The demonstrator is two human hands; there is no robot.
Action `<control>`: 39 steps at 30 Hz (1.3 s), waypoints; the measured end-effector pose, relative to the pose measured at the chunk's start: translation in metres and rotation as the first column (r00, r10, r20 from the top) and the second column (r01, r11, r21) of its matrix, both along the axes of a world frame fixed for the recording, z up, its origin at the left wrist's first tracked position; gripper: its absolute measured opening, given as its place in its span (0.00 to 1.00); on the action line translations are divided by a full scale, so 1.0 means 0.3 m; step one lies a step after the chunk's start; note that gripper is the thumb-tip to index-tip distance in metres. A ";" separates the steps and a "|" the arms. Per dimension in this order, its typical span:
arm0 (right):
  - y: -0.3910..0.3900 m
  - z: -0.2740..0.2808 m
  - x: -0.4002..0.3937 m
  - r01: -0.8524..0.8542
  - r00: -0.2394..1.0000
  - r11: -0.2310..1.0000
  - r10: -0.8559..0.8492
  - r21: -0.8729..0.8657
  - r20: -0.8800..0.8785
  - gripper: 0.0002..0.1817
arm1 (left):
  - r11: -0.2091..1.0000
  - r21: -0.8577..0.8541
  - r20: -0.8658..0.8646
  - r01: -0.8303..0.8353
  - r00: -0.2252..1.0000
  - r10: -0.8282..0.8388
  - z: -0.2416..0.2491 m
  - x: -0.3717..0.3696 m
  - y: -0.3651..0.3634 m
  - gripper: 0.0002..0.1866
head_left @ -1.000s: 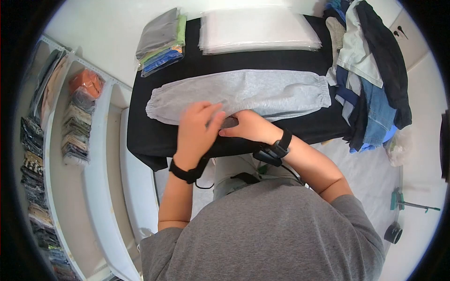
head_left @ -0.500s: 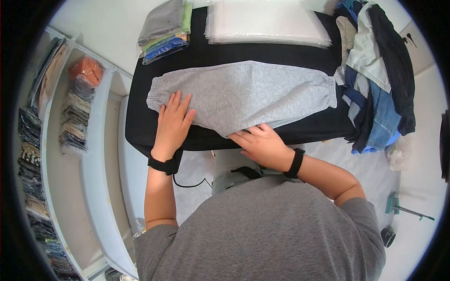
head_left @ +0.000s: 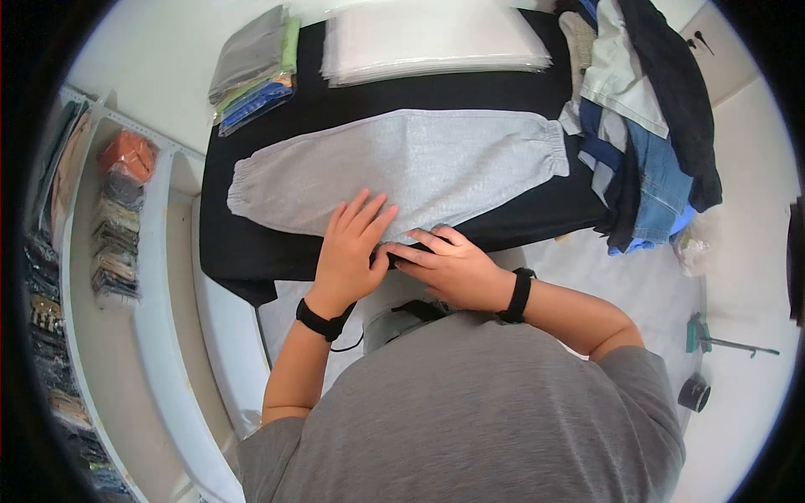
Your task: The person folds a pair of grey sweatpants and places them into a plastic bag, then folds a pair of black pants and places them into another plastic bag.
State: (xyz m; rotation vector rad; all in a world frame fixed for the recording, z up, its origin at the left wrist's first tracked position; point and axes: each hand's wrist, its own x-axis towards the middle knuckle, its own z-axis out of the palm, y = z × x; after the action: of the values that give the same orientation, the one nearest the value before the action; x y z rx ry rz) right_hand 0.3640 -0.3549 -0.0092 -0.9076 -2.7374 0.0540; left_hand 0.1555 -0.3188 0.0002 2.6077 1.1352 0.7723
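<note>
This looked like a clothing packing room: shelves at left held bagged garments, and a black-covered bench carried plastic-wrapped clothes, a stack of clear bags and a heap of loose clothes.

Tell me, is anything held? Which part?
The left hand lies on the grey garment, not gripping; whether the right hand pinches its near edge can't be told.

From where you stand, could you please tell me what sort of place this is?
Probably a clothes-packing workroom: folded garments in plastic and a stack of clear plastic lie on the black-covered table, with more bagged items on the shelves.
</note>
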 end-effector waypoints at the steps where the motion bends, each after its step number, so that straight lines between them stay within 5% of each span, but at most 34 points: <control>1: 0.006 0.008 0.012 -0.017 0.999 0.999 0.016 -0.041 -0.036 0.25 | 0.999 0.014 -0.011 -0.046 0.999 0.046 -0.017 0.008 0.002 0.25; 2: 0.018 0.014 0.034 -0.001 1.000 0.999 0.000 -0.036 -0.025 0.25 | 0.995 0.030 -0.021 -0.090 0.996 0.091 -0.032 0.016 0.006 0.26; 4: 0.052 0.035 0.087 -0.181 0.936 0.954 0.092 -0.240 -0.340 0.14 | 0.992 0.051 0.011 -0.116 0.993 0.115 -0.066 0.019 0.010 0.25; 5: 0.074 0.053 0.123 -0.166 0.833 0.942 -0.024 -0.290 -0.553 0.06 | 0.985 0.065 0.031 -0.161 0.987 0.159 -0.079 0.019 0.010 0.25; 7: 0.106 0.102 0.234 0.271 0.752 0.883 -0.442 -0.382 -0.488 0.06 | 0.982 0.066 0.054 -0.176 0.984 0.172 -0.086 0.022 0.013 0.25; 9: 0.182 0.114 0.344 0.643 0.476 0.721 -0.641 -0.259 -0.602 0.08 | 0.975 0.047 0.064 -0.218 0.975 0.215 -0.075 0.034 0.013 0.23; 11: 0.267 0.069 0.482 0.798 0.405 0.566 -0.757 -0.205 -0.513 0.16 | 0.970 0.052 0.032 -0.237 0.971 0.235 -0.057 0.051 0.006 0.24; 12: 0.295 0.036 0.530 0.768 0.334 0.532 -0.808 -0.356 -0.486 0.20 | 0.963 0.059 -0.004 -0.263 0.965 0.264 -0.048 0.061 0.004 0.24; 16: 0.371 0.017 0.606 0.785 0.357 0.462 -0.882 -0.412 -0.309 0.24 | 0.938 0.096 -0.081 -0.332 0.937 0.340 -0.009 0.106 -0.009 0.21; 18: 0.373 0.007 0.607 0.769 0.385 0.463 -0.886 -0.440 -0.260 0.25 | 0.922 -0.052 -0.144 -0.383 0.917 0.372 0.011 0.122 -0.004 0.19; 21: 0.384 0.033 0.596 0.759 0.536 0.588 -0.808 -0.281 -0.244 0.25 | 0.926 -0.002 -0.108 -0.378 0.920 0.376 0.005 0.124 -0.006 0.16; 28: 0.447 0.035 0.650 0.776 0.474 0.505 -0.862 -0.378 -0.180 0.21 | 0.938 0.054 -0.103 -0.343 0.932 0.347 -0.029 0.114 -0.017 0.18; 31: 0.445 0.063 0.654 0.779 0.466 0.463 -0.879 -0.423 -0.104 0.27 | 0.936 0.211 -0.263 -0.281 0.906 0.332 -0.021 0.111 -0.041 0.21; 34: 0.422 0.104 0.620 0.776 0.421 0.340 -0.907 -0.531 0.034 0.37 | 0.966 0.175 -0.331 -0.190 0.913 0.239 0.032 0.062 -0.053 0.22; 36: 0.400 0.107 0.600 0.797 0.403 0.324 -0.914 -0.510 0.049 0.38 | 0.952 -0.291 0.098 -0.097 0.987 0.130 0.066 -0.005 0.000 0.22; 38: 0.390 0.055 0.614 0.755 0.437 0.385 -0.899 -0.532 -0.030 0.37 | 0.952 -0.263 0.025 -0.158 0.985 0.170 0.100 -0.069 0.082 0.21; 39: 0.383 0.038 0.611 0.723 0.447 0.428 -0.889 -0.542 -0.105 0.36 | 0.962 -0.095 -0.174 -0.254 0.956 0.235 0.107 -0.100 0.123 0.23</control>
State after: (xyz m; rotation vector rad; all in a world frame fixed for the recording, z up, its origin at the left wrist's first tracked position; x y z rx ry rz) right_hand 0.5473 -0.2401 0.0022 -2.0428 -1.6330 0.5921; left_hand 0.1255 -0.2817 0.0323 2.4990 1.5243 0.5247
